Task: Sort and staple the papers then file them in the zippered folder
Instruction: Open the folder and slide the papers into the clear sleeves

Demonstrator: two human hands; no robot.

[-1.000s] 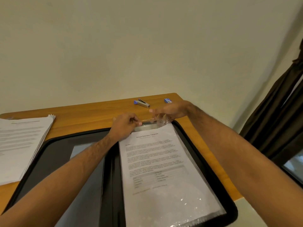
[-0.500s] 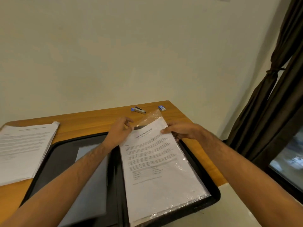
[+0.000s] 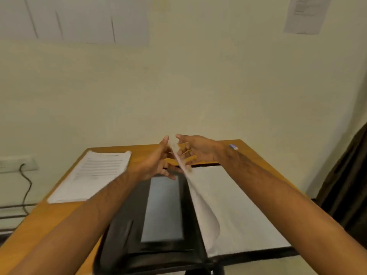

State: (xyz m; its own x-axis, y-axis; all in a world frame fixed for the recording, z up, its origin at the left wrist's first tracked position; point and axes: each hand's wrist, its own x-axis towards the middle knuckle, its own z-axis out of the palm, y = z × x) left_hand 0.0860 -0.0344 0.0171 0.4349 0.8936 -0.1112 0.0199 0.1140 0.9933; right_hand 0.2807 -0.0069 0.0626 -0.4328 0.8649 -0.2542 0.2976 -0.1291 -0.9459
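Since half a second ago the sleeved page (image 3: 200, 205) has lifted edge-on, pinched at its top between left hand (image 3: 156, 161) and right hand (image 3: 195, 149); motion blur hides the grip's detail. Zippered folder (image 3: 164, 253) lies open below; paper stack (image 3: 93, 173) at ten o'clock.

Count of things on and around the desk

One wooden desk (image 3: 59, 207); one open black zippered folder (image 3: 127, 241) with one grey panel (image 3: 162, 209) on its left half and one white page (image 3: 238, 211) on its right; one raised sheet (image 3: 200, 205) between them; one stack of printed papers (image 3: 93, 173); one small blue item (image 3: 234, 146); two hands, the left hand (image 3: 153, 163) and right hand (image 3: 196, 149); one wall socket (image 3: 17, 164) with one cable (image 3: 25, 187); one dark curtain (image 3: 345, 183); one notice (image 3: 305, 14) on the wall
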